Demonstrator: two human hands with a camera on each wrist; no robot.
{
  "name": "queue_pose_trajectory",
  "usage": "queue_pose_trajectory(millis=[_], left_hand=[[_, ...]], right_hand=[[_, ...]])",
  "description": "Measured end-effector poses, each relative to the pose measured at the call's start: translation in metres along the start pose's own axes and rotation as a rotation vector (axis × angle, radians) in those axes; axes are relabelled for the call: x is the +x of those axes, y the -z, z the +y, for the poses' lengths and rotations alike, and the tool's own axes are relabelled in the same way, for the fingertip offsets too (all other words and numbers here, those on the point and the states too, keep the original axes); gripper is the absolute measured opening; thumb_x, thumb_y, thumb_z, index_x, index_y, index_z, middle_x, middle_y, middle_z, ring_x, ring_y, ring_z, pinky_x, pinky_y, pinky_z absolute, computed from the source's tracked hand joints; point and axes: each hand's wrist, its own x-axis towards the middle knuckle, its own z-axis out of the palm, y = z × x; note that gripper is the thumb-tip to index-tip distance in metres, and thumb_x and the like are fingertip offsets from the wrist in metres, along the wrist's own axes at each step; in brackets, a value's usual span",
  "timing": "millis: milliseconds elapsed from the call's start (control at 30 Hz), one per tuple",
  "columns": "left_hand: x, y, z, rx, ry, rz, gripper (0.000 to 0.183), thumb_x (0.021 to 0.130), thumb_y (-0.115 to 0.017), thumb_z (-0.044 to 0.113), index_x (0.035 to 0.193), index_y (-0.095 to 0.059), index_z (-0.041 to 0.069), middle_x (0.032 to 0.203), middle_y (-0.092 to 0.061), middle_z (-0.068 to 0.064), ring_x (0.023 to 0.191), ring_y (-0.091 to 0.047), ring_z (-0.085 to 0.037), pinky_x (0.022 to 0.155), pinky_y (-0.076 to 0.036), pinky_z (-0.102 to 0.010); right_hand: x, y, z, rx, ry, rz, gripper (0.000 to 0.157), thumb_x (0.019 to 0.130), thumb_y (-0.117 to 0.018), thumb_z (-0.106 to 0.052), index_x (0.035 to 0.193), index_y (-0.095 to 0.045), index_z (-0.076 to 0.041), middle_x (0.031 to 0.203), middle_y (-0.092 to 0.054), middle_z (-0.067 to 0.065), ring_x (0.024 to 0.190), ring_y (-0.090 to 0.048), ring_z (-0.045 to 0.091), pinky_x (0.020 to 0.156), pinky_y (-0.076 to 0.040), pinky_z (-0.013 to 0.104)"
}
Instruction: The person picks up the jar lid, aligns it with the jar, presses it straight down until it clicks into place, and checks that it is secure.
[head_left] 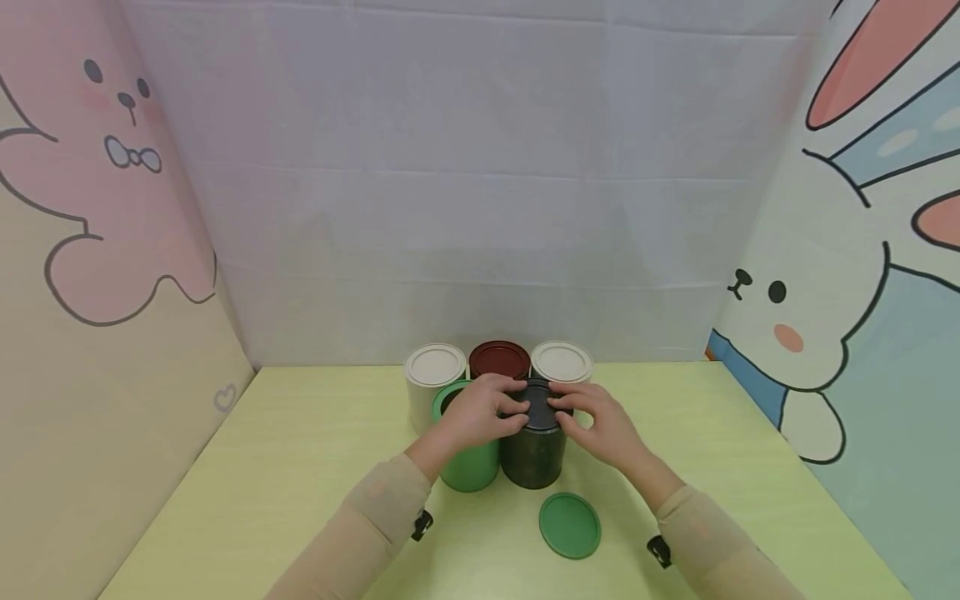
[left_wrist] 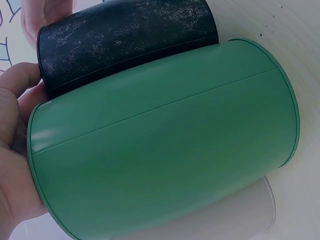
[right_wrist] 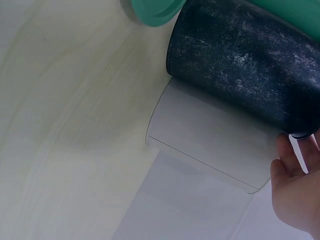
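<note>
A black can (head_left: 531, 458) with worn patches stands upright, its black lid (head_left: 542, 408) on top. My left hand (head_left: 480, 412) rests its fingertips at the lid's left edge, above the green can (head_left: 471, 467). From the right, my right hand (head_left: 603, 425) touches the lid's opposite edge with spread fingers and thumb. The green can has a dark uncovered top and stands against the black one. In the right wrist view, fingertips of the right hand (right_wrist: 297, 195) are right at the black can's rim.
Behind stand a white can (head_left: 435, 367) at left, a dark red can (head_left: 499, 358) in the middle and another white can (head_left: 562, 362) at right. A green lid (head_left: 570, 525) lies flat on the pale table (head_left: 300, 500) in front. A white cloth wall (head_left: 465, 208) closes the back.
</note>
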Motion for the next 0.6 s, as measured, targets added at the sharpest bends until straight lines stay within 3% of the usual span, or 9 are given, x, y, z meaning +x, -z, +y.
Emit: queue_pose_trajectory(millis=[600], left_hand=[[0.0003,0.0003,0.0,-0.008,0.024,-0.008,0.027,0.094,-0.07,0.024,0.116,-0.075,0.01,0.136,-0.06,-0.01,0.131,-0.049,-0.029,0.108,-0.039,-0.042]], right_hand=[[-0.0031,-0.0017,0.0006,0.05,-0.028,-0.015,0.023,0.088,-0.071,-0.003,0.11,-0.075,-0.005,0.13,-0.064,0.01,0.118,-0.057,0.033,0.097,-0.043,0.051]])
